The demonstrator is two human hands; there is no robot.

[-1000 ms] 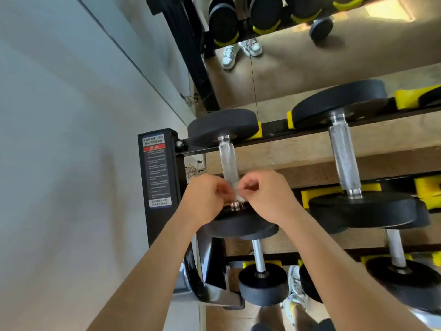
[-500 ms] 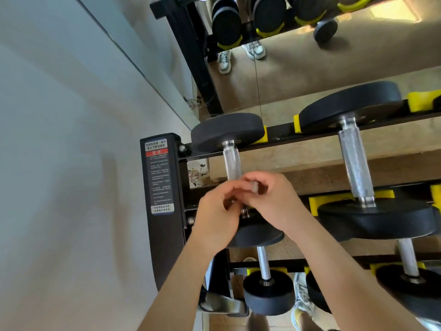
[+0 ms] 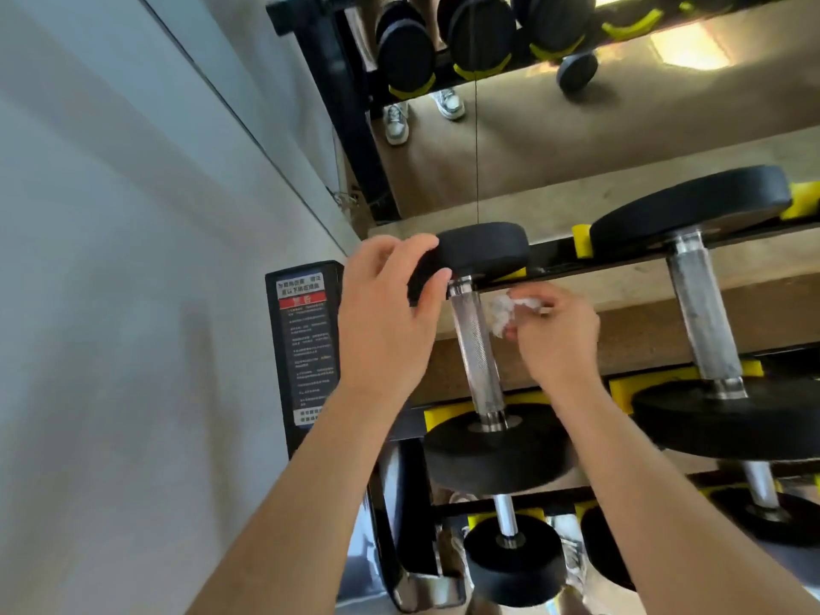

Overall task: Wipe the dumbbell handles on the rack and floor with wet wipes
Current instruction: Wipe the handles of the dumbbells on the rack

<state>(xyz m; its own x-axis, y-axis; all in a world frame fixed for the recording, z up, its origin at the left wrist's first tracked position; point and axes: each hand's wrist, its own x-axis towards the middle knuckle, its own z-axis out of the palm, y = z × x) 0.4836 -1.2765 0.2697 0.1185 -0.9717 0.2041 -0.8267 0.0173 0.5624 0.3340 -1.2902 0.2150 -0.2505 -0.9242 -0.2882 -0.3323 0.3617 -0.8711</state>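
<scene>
The leftmost dumbbell on the rack's top shelf has a knurled steel handle [image 3: 474, 348] between two black heads. My left hand [image 3: 390, 317] grips the far head [image 3: 483, 248], thumb under it and fingers over its left edge. My right hand [image 3: 557, 335] pinches a crumpled white wet wipe [image 3: 502, 316] just right of the handle's upper part; whether the wipe touches the steel I cannot tell. The near head [image 3: 497, 450] sits in a yellow cradle.
A bigger dumbbell [image 3: 705, 321] lies one slot to the right. Smaller dumbbells [image 3: 510, 552] rest on the lower shelf. The black rack post with a warning label [image 3: 306, 348] stands at left beside the white wall. A mirror [image 3: 577, 104] behind reflects shoes and the rack.
My hands have parted from the handle's near end. The left hand has gone up to the far head and taken hold of it. The right hand now holds the wipe beside the handle.
</scene>
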